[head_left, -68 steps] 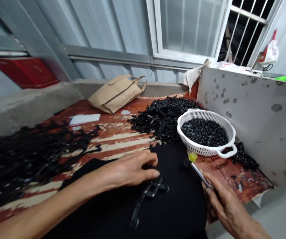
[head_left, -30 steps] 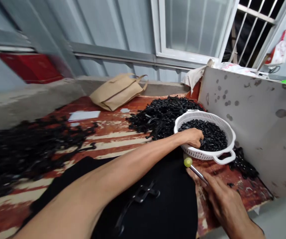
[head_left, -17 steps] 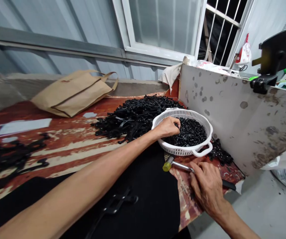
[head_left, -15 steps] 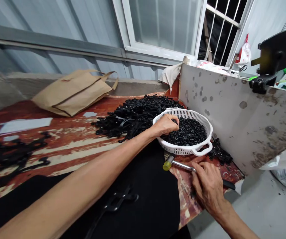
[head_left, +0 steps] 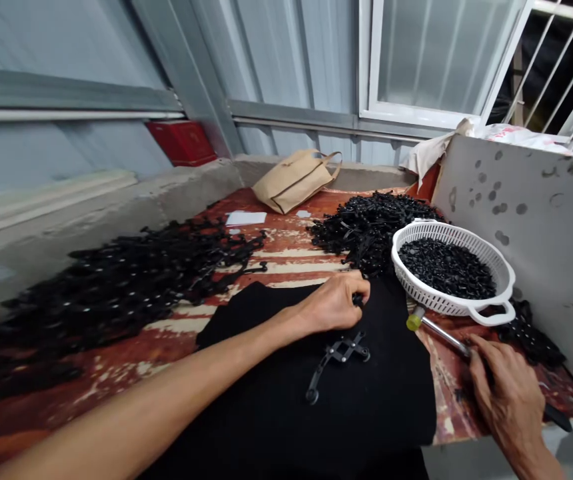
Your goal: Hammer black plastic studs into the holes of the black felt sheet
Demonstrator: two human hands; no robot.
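My left hand (head_left: 339,300) is closed over the black cloth, with a small black plastic piece (head_left: 357,300) showing at its fingertips. Just below it, a black scissor-like linkage (head_left: 344,351) with shiny rivets lies on the cloth (head_left: 391,387). At the right, my right hand (head_left: 509,383) is wrapped round a hammer (head_left: 444,333) resting on the table. The hammer has a yellow face and a metal shaft, and its dark handle end sticks out past my palm. Beyond it stands a white plastic basket (head_left: 506,283) holding many small black parts (head_left: 446,270).
Black linkages form one pile (head_left: 376,223) behind the cloth and another (head_left: 131,287) at the left. A tan bag (head_left: 294,180) and white paper (head_left: 246,218) lie farther back. A spotted upright board (head_left: 526,220) borders the right side.
My left hand has come out of the basket, moving left and toward me to above the cloth. My view has swung left. The right hand stays on the hammer.
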